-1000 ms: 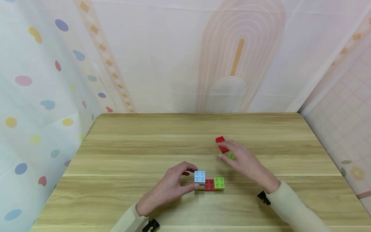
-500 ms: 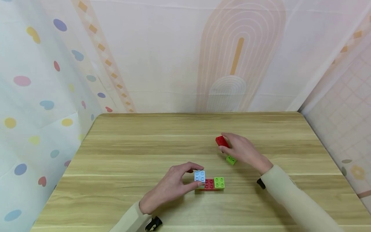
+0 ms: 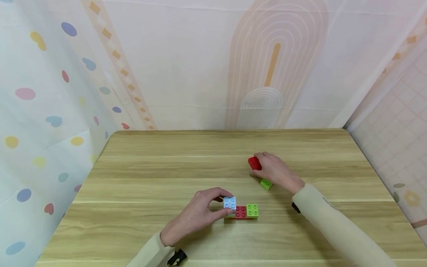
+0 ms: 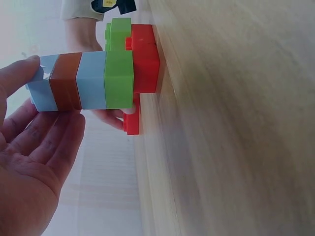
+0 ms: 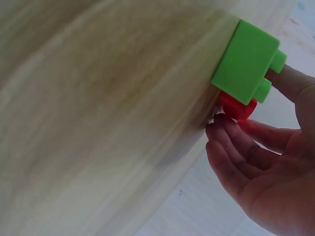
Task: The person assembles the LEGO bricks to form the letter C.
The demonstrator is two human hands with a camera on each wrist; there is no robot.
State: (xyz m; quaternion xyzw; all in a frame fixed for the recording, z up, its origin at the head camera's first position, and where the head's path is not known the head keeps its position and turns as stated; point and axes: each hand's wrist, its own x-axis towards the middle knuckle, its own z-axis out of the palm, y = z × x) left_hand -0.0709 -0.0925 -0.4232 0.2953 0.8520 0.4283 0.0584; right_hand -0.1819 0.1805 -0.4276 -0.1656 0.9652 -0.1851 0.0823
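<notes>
My left hand [image 3: 197, 213] pinches the light blue toy building block [image 3: 229, 203] at the top of a small stack. In the left wrist view, an orange-brown block [image 4: 66, 81], another light blue block [image 4: 92, 80] and a green block [image 4: 119, 79] lie beneath it, on a red base block [image 4: 146, 69]. A second green block [image 3: 252, 210] sits on the base's right end. Farther back, my right hand [image 3: 277, 170] grips a loose red block [image 3: 254, 163] between thumb and fingers. The right wrist view shows that red block partly hidden behind a green block.
A loose green block [image 3: 266, 184] rests on the wooden table [image 3: 160, 167], just in front of the right hand. Patterned cloth [image 3: 186, 74] hangs behind the table and along both sides.
My right hand has come down around the red block, uncovering more of the loose green one. The left fingers have closed in on the top light blue block; the stack has stayed put.
</notes>
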